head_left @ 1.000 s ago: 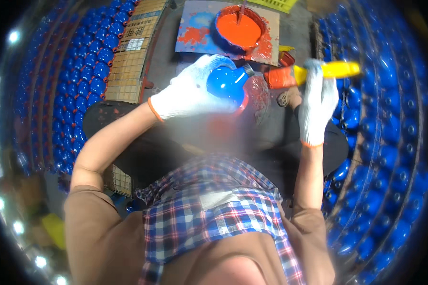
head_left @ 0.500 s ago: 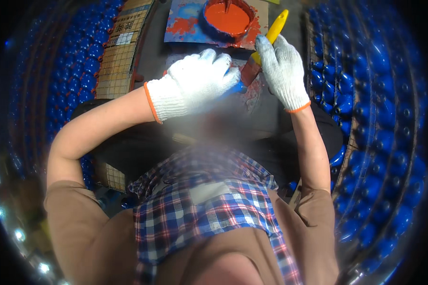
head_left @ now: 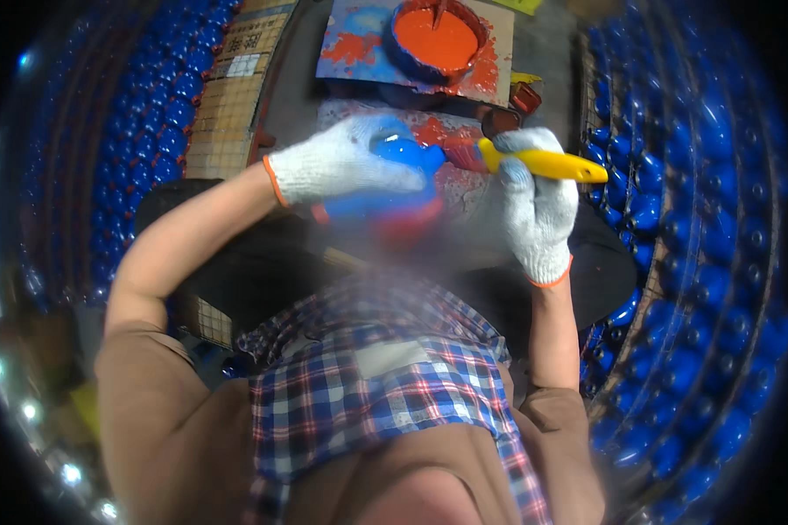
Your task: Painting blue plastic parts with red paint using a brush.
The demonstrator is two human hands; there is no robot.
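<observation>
My left hand (head_left: 346,162), in a white knit glove with an orange cuff, grips a round blue object (head_left: 394,179) whose lower part is red-orange. My right hand (head_left: 534,201), gloved the same way, holds a paintbrush with a yellow handle (head_left: 547,164). The brush head rests against the right side of the blue object. Both hands are raised in front of me, above my plaid shirt and brown sleeves.
A blue bowl of orange paint (head_left: 438,39) stands on a paint-stained board (head_left: 359,44) at the top. Racks of many blue round pieces (head_left: 692,219) curve along the right, and more blue pieces (head_left: 149,114) fill the left. A gridded tray (head_left: 228,105) lies upper left.
The brush has swung from upright to lying level with its head on the blue object. My left hand has turned the object, and its red-orange lower part now shows.
</observation>
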